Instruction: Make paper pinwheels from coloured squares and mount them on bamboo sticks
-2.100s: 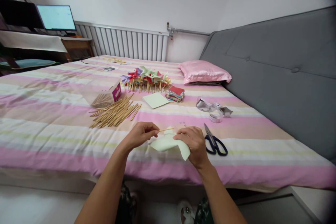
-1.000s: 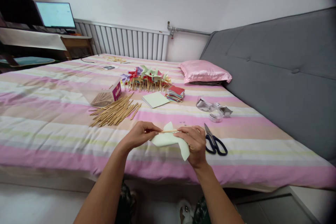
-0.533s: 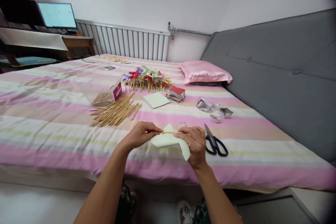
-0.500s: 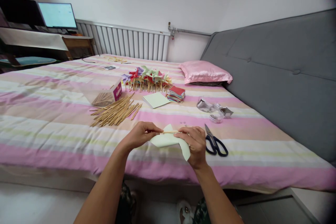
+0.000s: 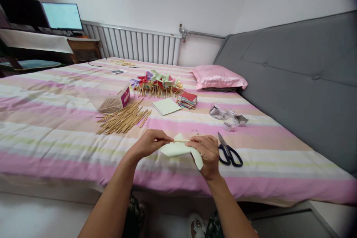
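My left hand (image 5: 149,144) pinches one end of a thin wooden stick (image 5: 180,141) that lies level between both hands. My right hand (image 5: 208,153) grips a pale green folded paper pinwheel (image 5: 178,150) and presses it against the stick's other end. Both hands hover just above the striped bedsheet (image 5: 55,134) near the bed's front edge. Black-handled scissors (image 5: 229,151) lie right beside my right hand.
A loose pile of wooden sticks (image 5: 122,118) and a clear box of sticks (image 5: 111,100) lie to the left. Farther back are finished pinwheels (image 5: 156,81), a pale green paper sheet (image 5: 166,106), stacked coloured paper (image 5: 187,100), a small clear container (image 5: 227,115) and a pink pillow (image 5: 219,78).
The hands have barely moved. Over two seconds the stick settled level between them and the pinwheel's upper flap dropped slightly.
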Motion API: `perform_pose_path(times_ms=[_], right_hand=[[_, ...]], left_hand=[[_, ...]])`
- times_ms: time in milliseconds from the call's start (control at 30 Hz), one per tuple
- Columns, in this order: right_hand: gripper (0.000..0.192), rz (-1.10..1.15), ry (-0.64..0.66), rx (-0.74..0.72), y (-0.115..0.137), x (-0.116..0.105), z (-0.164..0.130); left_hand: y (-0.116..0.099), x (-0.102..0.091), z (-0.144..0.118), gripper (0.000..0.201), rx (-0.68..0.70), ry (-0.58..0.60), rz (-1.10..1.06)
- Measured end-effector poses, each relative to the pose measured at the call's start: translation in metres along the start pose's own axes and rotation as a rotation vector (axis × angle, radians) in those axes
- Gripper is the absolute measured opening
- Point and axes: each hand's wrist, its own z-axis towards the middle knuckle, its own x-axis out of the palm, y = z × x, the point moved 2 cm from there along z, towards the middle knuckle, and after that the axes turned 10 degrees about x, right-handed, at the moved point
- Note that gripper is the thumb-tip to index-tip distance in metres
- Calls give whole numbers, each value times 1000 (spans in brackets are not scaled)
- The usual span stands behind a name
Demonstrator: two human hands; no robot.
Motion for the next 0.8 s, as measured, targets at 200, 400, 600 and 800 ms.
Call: perform_pose_path(times_ms=[200, 400, 600, 800], right_hand=[[12, 9, 10, 16, 3, -1, 1], [11, 17, -4, 50, 4, 1, 2], [8, 9, -30, 60, 3, 3, 1], [6, -1, -29, 78, 2, 4, 1]], left_hand=[[-1, -2, -1, 19, 21, -1, 0], [0, -2, -2, 20, 45, 6, 11], [-1, 0, -1, 19, 29, 26, 6], [-2, 3, 0, 20, 20, 44, 6]])
